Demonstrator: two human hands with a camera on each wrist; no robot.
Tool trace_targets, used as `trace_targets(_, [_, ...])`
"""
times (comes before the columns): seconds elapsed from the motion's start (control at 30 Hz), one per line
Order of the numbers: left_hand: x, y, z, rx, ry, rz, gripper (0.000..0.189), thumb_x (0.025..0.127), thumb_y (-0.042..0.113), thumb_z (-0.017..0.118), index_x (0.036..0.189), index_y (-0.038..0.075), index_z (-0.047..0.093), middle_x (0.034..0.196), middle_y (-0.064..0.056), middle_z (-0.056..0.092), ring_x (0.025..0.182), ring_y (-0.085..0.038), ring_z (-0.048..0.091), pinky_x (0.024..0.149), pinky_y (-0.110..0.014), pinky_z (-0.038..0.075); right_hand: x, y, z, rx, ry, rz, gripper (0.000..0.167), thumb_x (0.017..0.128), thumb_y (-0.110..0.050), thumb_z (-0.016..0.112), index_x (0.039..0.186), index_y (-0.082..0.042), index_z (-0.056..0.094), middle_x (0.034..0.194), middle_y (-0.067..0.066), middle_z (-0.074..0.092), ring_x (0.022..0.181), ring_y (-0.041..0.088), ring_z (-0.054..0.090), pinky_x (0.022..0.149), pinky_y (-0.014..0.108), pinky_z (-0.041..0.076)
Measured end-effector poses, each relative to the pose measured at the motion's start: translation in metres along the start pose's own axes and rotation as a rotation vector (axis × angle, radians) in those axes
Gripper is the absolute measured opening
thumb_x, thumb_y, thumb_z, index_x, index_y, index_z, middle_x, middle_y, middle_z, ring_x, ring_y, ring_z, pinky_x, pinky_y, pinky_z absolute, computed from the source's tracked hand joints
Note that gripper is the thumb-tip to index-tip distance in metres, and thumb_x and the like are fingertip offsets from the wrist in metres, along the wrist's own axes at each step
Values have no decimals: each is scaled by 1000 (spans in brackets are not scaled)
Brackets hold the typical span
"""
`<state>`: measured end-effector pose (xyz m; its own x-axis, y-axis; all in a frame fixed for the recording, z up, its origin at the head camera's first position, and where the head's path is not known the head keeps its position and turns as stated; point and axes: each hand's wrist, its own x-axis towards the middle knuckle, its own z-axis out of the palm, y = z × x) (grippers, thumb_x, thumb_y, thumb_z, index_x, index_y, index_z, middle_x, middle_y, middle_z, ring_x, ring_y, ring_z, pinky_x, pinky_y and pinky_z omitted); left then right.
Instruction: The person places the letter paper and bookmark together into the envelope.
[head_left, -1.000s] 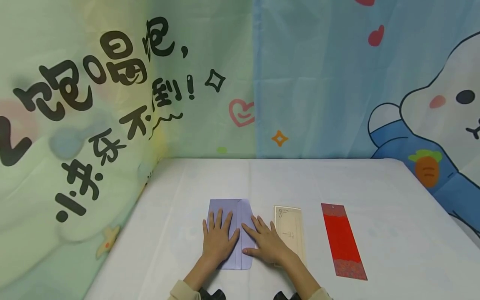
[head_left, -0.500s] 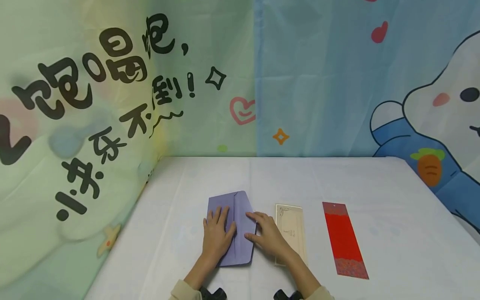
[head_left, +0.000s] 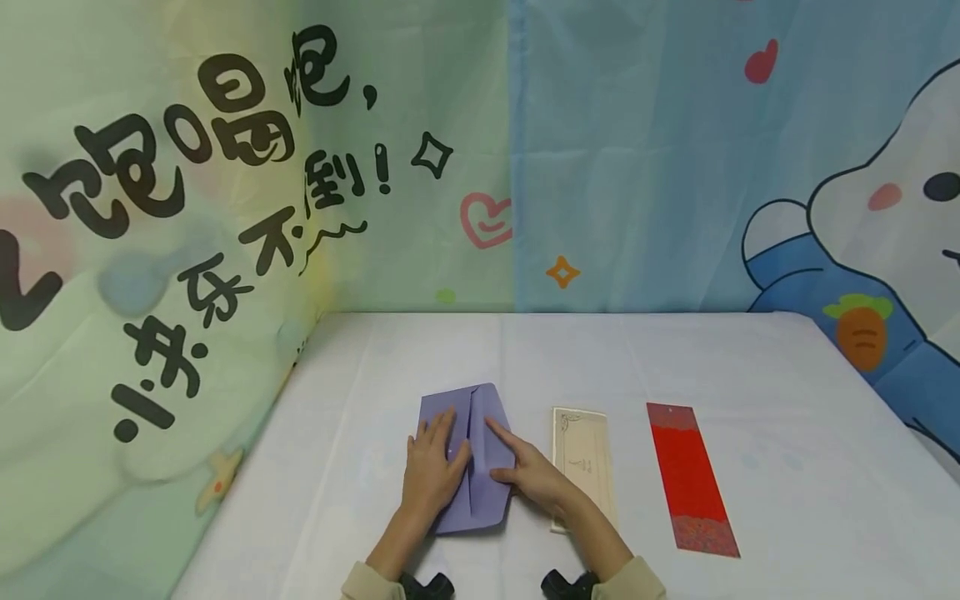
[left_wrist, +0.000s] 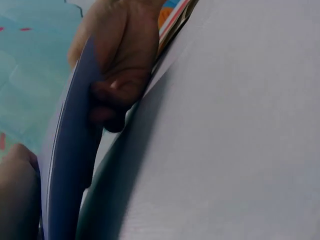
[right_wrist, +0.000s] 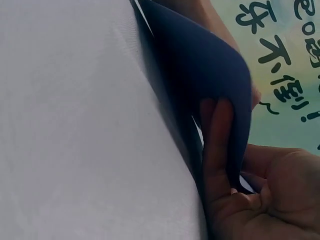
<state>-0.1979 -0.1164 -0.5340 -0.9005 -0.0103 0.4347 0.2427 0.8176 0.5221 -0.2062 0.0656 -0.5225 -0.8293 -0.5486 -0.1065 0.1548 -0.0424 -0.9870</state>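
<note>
A purple paper envelope (head_left: pixel 489 504) lies at the front middle of the white table, its right side raised a little. On its left part rests my left hand (head_left: pixel 433 468), fingers extended and close together. My right hand (head_left: pixel 538 477) holds the right edge, with the index finger on top and other fingers tucked beneath. From the right wrist view, those fingers show under the lifted envelope (right_wrist: pixel 210 65). A narrow gap runs along the seam between its two panels. The left wrist view shows the envelope (left_wrist: pixel 67 145) edge-on, with the right hand (left_wrist: pixel 127 55) at its far side.
A cream printed card (head_left: pixel 581 450) lies just right of the right hand, partly behind the forearm. Farther right is a red strip (head_left: pixel 690 479) with patterned ends. Printed cloth (head_left: pixel 637 167) hangs behind the white table (head_left: pixel 795 433).
The right hand has gone from lying flat to gripping the envelope's right edge and lifting it. The seam has opened slightly, and the envelope has tilted. The left hand stays on the left part.
</note>
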Motion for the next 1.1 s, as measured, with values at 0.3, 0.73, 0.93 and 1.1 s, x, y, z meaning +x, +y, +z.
trace_targets(0.3, [4,9,-9,67,-21,-84,82,74,58,59,143,21,36,143,-17,35,122,-54,31,91,-63,31,-4,1,-4,-180,7,-152,82,85,8,54,149,-22,14,152,18,9,127,35,34,95,42,37])
trace_targets(0.73, [8,15,-3,36,20,-172,85,62,49,67,140,28,41,149,-6,27,77,-31,48,49,-33,38,-8,0,-4,-231,14,-244,81,85,8,54,149,-19,13,154,9,3,137,26,8,105,36,20])
trace_targets(0.93, [9,12,0,73,39,-193,82,59,48,67,136,29,47,148,-5,29,76,-31,48,48,-33,37,-14,-5,-2,-351,141,-234,71,86,-1,58,147,-15,24,138,24,37,107,30,53,80,29,48])
trace_targets(1.1, [8,11,0,95,44,-218,81,56,47,68,134,31,49,148,-4,30,76,-33,48,45,-35,36,-38,-10,-16,-729,639,-225,53,82,-7,66,132,-7,49,121,20,54,100,30,53,85,39,42])
